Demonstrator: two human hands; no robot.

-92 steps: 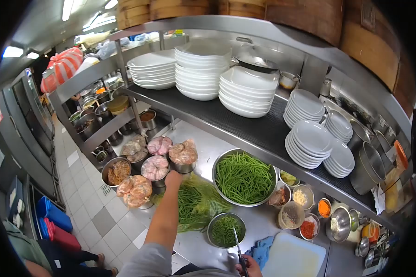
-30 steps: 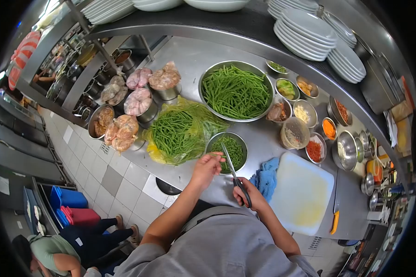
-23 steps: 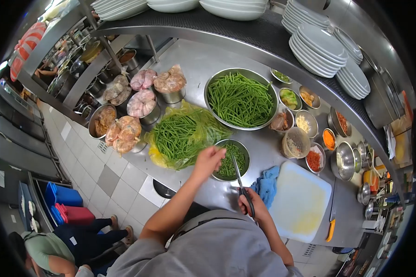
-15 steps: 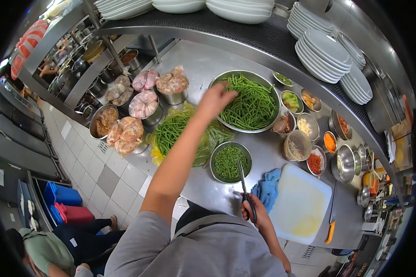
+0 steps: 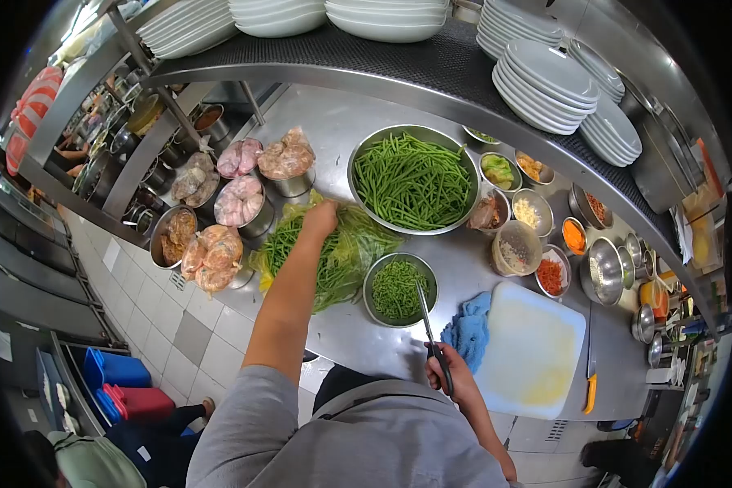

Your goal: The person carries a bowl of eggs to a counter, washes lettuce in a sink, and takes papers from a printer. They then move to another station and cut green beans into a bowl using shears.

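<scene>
My left hand is over the yellow-green plastic bag of long green beans; its fingers point away and are mostly hidden. My right hand is wrapped round the black handles of the scissors, whose blades reach over the rim of a small steel bowl of cut beans. Behind the bag and to its right, a large steel bowl holds long green beans. A blue cloth lies right of the scissors, against the white cutting board.
A shelf edge with stacked white plates crosses above the counter. Bagged meat stands left, ingredient bowls right. An orange-handled knife lies right of the board. A person is at the lower left.
My left hand has moved left and toward me, from the large bowl of beans to the plastic bag. My right hand still holds the scissors. The view has shifted slightly.
</scene>
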